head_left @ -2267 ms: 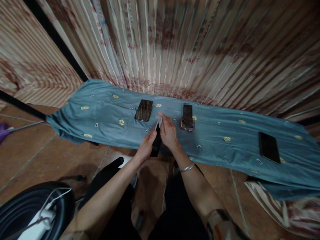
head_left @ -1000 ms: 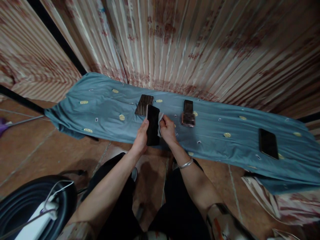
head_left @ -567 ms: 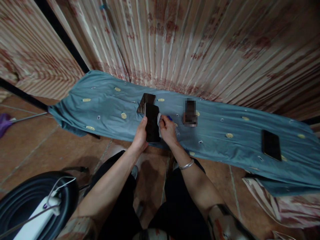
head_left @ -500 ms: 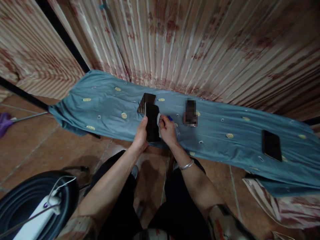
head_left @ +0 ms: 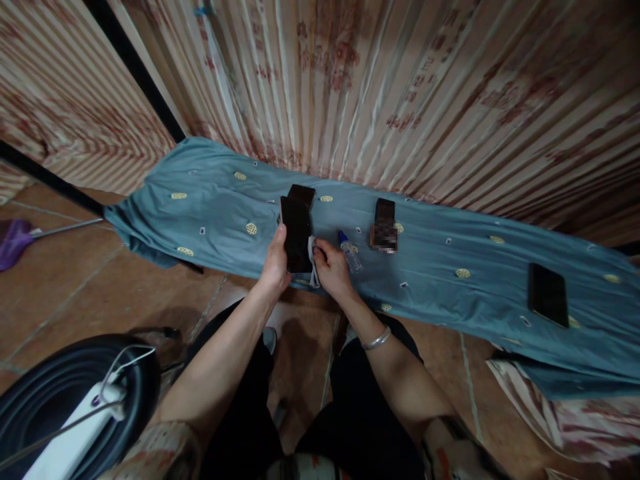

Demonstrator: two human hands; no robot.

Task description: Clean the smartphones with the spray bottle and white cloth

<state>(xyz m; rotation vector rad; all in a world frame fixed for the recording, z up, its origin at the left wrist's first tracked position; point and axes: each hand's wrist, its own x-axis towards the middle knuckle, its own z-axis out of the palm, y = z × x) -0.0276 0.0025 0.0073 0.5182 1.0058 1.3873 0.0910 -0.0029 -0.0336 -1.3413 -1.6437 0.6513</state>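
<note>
My left hand [head_left: 276,259] grips a dark smartphone [head_left: 297,235] by its left side, tilted above the cloth. At the phone's right edge, my right hand [head_left: 331,265] pinches a whitish wiping cloth [head_left: 313,261] against it. A second dark phone [head_left: 303,195] lies behind the held one, partly hidden by it. Just right of my right hand lies a small clear bottle [head_left: 351,253] with a blue cap. Farther right is a dark phone-like object [head_left: 385,215], its lower part pixelated.
A teal patterned cloth [head_left: 430,267] covers the long narrow surface. Another dark phone [head_left: 548,295] lies on its right part. Behind hangs a striped curtain [head_left: 320,87]. On the tiled floor at left are a black coiled hose [head_left: 30,387], a white power strip [head_left: 75,427] and something purple [head_left: 14,243].
The held phone has tilted and shifted slightly left. My right hand and the wiping cloth have moved a little down along its right edge, and the bottle shows more fully.
</note>
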